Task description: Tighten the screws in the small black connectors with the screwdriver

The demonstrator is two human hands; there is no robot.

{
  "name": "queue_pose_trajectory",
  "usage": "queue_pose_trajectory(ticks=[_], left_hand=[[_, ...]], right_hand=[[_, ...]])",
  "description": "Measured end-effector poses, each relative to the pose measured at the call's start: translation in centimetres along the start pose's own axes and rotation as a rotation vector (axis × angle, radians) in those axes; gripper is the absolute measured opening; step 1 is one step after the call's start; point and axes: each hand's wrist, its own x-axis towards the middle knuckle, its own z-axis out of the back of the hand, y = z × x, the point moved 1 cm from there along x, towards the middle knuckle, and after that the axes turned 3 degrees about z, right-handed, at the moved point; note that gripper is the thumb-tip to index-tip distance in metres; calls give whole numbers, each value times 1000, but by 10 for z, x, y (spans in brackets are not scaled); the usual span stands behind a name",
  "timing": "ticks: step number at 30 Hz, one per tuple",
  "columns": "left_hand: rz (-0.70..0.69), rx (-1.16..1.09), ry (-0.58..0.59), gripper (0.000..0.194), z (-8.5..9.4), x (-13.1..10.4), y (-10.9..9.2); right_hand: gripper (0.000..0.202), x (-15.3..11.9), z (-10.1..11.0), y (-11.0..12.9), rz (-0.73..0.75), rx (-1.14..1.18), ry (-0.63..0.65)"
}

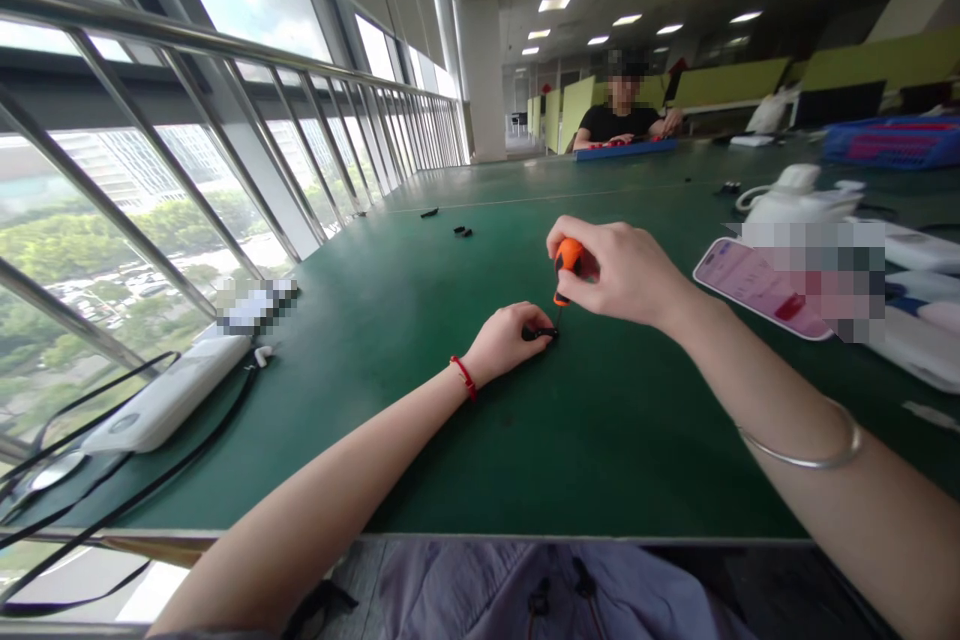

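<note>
My right hand (pixel 626 270) is closed round the handle of an orange and black screwdriver (pixel 569 258). The screwdriver stands nearly upright, its thin shaft pointing down. Below it, my left hand (pixel 510 340) pinches a small black part (pixel 541 332) close to the green tabletop. The shaft's tip meets the right end of that part, though whether it sits in a screw is too small to tell. Farther off on the table lie a few small black pieces (pixel 463 232) and a thin black piece (pixel 429 213).
On the right are a phone (pixel 750 285), a white bottle-like container (pixel 795 195) and a blue basket (pixel 892 145). A white power strip (pixel 169 395) with black cables lies left, beside a metal railing (pixel 225 50). Across the green table (pixel 420 460) sits another person (pixel 619 120) behind a blue tray (pixel 626 149).
</note>
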Motion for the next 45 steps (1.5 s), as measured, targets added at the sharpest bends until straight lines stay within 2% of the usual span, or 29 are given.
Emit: queue_pose_trajectory(ticks=[2,4,6,10,11,13,17,19,22,25,27,32,35,39,45], left_hand=[[3,-5,2,12,0,0,0],[5,-3,11,12,1,-1,-1],[8,2,25,13,1,-1,-2],[9,29,38,13,3,-2,-5],[4,38,39,13,3,-2,-6],[-11,56,41,12,4,-3,-8],[-31,97,28,11,3,-4,-11],[-35,110,27,10,3,-4,-12],[-43,122,32,10,3,-4,-13],[-49,126,30,11,3,-5,-13],[-47,125,28,10,3,-5,-13],[-45,105,29,11,2,-5,-12],[-51,98,27,11,2,-5,-12],[-44,103,29,11,2,-5,-12],[-40,97,26,11,2,-5,-13]], right_hand=[[10,-2,2,-2,3,-43,-6],[17,-6,2,-7,-31,-45,-69],[24,-12,1,-12,-99,22,-142],[10,-28,0,-16,-160,228,-211],[14,-31,-1,-14,-154,234,-230],[23,-35,-2,-10,-159,224,-230],[20,-35,-7,2,-228,138,-201],[24,-34,-9,7,-235,164,-185],[15,-35,-9,10,-238,244,-210],[30,-35,-9,9,-232,256,-256],[33,-36,-9,8,-245,244,-257],[19,-36,-11,7,-286,256,-214],[12,-36,-10,7,-273,260,-252],[28,-36,-9,6,-236,240,-269],[18,-36,-6,5,-274,269,-201]])
